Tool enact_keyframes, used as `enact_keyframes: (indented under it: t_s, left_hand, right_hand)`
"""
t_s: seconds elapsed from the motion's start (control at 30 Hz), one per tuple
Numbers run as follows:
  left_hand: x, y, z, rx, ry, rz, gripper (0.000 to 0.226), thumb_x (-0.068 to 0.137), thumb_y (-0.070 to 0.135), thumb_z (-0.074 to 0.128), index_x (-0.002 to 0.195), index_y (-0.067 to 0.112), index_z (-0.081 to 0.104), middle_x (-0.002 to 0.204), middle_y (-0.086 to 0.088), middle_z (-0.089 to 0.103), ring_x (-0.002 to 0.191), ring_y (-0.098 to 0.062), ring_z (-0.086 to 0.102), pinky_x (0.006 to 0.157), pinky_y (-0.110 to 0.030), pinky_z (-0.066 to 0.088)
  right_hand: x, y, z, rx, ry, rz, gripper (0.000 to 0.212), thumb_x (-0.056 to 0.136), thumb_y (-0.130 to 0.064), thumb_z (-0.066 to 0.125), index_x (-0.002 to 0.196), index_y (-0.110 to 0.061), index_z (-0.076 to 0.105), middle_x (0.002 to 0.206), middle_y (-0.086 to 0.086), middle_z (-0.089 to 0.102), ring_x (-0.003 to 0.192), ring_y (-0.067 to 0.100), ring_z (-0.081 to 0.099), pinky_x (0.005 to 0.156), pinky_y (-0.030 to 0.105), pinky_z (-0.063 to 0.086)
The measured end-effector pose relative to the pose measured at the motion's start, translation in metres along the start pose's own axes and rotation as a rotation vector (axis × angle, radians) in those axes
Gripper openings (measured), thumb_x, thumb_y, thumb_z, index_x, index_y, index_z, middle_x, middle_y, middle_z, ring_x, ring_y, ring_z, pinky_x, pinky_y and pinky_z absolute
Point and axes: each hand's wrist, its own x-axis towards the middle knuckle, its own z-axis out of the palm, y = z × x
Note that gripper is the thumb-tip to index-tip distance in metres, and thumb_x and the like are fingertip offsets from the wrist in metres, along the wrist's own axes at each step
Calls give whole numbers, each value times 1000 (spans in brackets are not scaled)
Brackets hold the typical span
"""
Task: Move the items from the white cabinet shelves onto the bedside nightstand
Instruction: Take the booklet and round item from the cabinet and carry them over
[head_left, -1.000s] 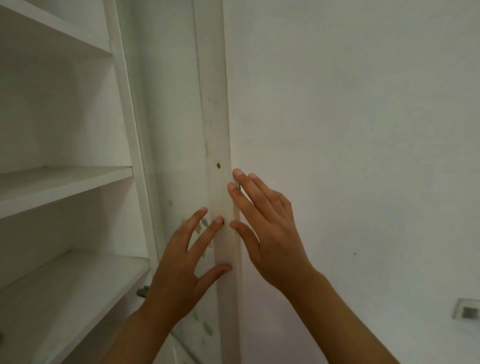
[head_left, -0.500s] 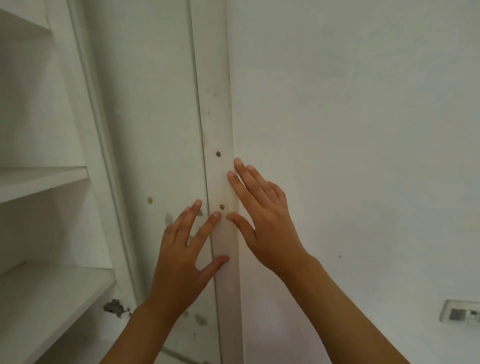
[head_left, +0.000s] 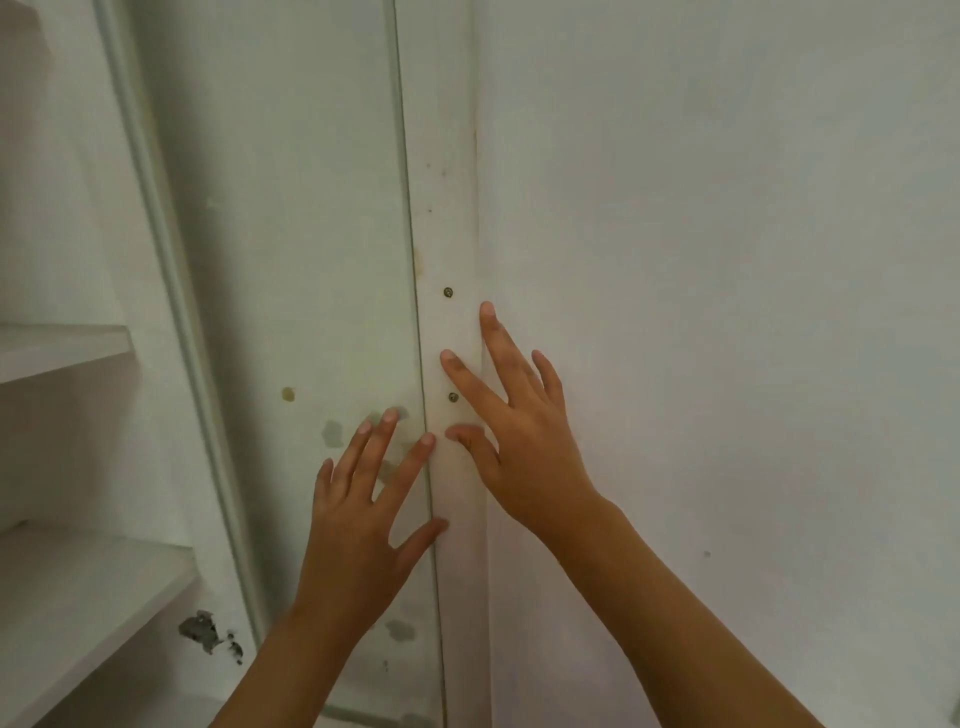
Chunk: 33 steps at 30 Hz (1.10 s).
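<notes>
The white cabinet stands open at the left, with two bare shelves (head_left: 78, 597) showing and no items on the parts in view. Its open door (head_left: 291, 260) fills the middle, edge-on beside a white vertical strip (head_left: 447, 208) with two screws. My left hand (head_left: 363, 519) is spread with straight fingers against the door's inner face near its edge. My right hand (head_left: 519, 441) lies flat with fingers spread on the strip and the wall. Neither hand holds anything. The nightstand is out of view.
A plain white wall (head_left: 727, 312) takes up the right half. A metal hinge (head_left: 208, 631) sits on the cabinet frame at lower left. Several stains mark the door's inner face.
The view has swung right, so less of the shelves shows and the door looks wider. Both hands stay flat near the strip; the right fingers have spread a little.
</notes>
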Motion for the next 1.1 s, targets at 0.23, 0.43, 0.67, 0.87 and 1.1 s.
enact_keyframes:
  t_s: [0.23, 0.43, 0.67, 0.87, 1.1]
  left_hand:
    - [3, -2, 15, 32, 7, -28, 93, 88, 67, 64, 165, 40, 18, 175, 0, 13, 162, -26, 12, 121, -66, 26]
    - [6, -1, 19, 61, 0, -41, 92, 89, 66, 63, 165, 39, 19, 176, -1, 11, 162, -26, 11, 121, -66, 29]
    - [5, 4, 10, 50, -29, -66, 93, 90, 61, 71, 165, 38, 21, 176, 2, 9, 162, -23, 10, 122, -60, 30]
    - [3, 8, -12, -12, -109, -77, 91, 91, 66, 64, 165, 44, 15, 176, 10, 5, 162, -17, 9, 123, -41, 17]
    - [-38, -8, -51, -62, -141, -185, 86, 92, 67, 62, 162, 53, 14, 173, 20, 2, 160, -18, 15, 122, -42, 17]
  right_hand:
    - [3, 17, 14, 78, 36, -13, 63, 99, -20, 70, 158, -21, 46, 175, 11, 9, 163, 23, 7, 129, 59, 14]
    - [5, 26, 19, 117, 21, -6, 66, 98, -19, 70, 159, -22, 44, 176, 11, 7, 163, 24, 4, 127, 62, 17]
    - [4, 21, 18, 124, 32, 9, 67, 99, -17, 69, 160, -24, 42, 176, 9, 6, 163, 23, 3, 128, 60, 17]
    - [0, 13, 13, 92, 6, 58, 68, 101, -18, 67, 162, -28, 37, 177, 4, 2, 163, 21, 1, 128, 58, 18]
    - [-18, -14, 5, 7, 8, 144, 74, 96, -14, 72, 161, -23, 37, 176, 5, 9, 163, 25, 7, 127, 57, 21]
